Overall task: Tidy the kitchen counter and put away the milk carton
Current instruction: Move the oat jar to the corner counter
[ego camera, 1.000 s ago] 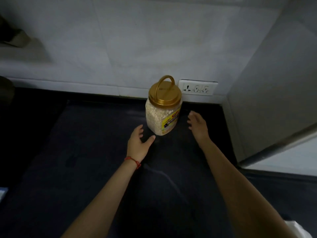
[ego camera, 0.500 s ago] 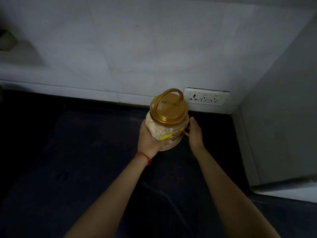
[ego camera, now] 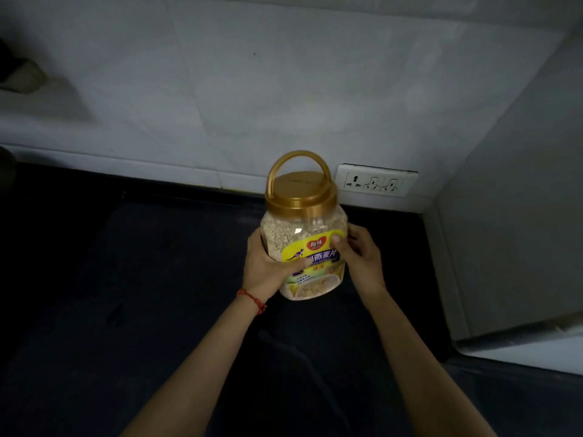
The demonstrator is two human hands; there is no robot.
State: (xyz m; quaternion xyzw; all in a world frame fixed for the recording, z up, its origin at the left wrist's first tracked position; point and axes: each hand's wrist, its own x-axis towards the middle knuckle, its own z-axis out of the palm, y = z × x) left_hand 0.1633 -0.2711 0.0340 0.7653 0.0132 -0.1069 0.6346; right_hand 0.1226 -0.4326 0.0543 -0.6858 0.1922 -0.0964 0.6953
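Left hand [ego camera: 268, 269] and right hand [ego camera: 362, 260] grip oat jar [ego camera: 303, 247] by sides, fingers curled; gold lid [ego camera: 299, 193] on; jar just left of wall socket [ego camera: 377, 181].

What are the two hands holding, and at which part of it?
Both hold the oats jar by its clear body, the left hand and right hand on opposite sides, thumbs on the label. The handle is untouched.

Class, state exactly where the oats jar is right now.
In the head view the oats jar sits centre frame, gripped between the left hand and right hand, above the dark counter, near the wall socket.
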